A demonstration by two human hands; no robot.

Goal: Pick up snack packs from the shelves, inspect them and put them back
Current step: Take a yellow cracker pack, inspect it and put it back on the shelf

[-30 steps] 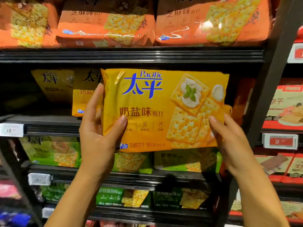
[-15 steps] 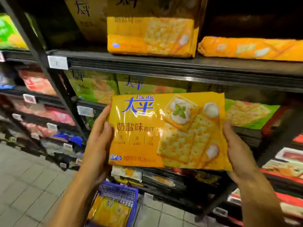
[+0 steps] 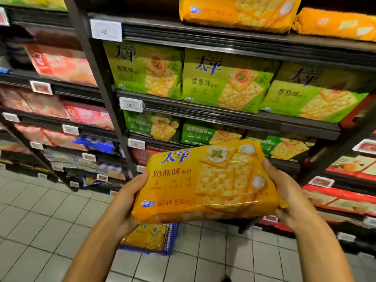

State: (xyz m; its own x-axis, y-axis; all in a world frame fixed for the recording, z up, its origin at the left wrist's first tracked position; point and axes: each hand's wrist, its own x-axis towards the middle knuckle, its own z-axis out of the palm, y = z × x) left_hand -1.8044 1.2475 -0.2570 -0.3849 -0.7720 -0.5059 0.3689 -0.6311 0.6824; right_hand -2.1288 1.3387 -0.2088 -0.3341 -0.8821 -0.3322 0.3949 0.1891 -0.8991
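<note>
Right now you have the yellow cracker pack (image 3: 205, 182) clamped between both hands low in the centre of the frame, well below and in front of the shelves. Your left hand (image 3: 124, 202) wraps the pack's left end, thumb on the printed face; your right hand (image 3: 284, 192) holds the right end, fingers curled behind it. So each grip is closed on the pack, one per short side. Its long axis runs left to right, tipped up slightly at the right, with the face tilted toward you for reading. Matching yellow packs (image 3: 240, 11) sit on the shelf at the upper right of the frame, above the green cracker packs (image 3: 223, 82). Returning it likely means lifting up and right, so your right hand leads.
</note>
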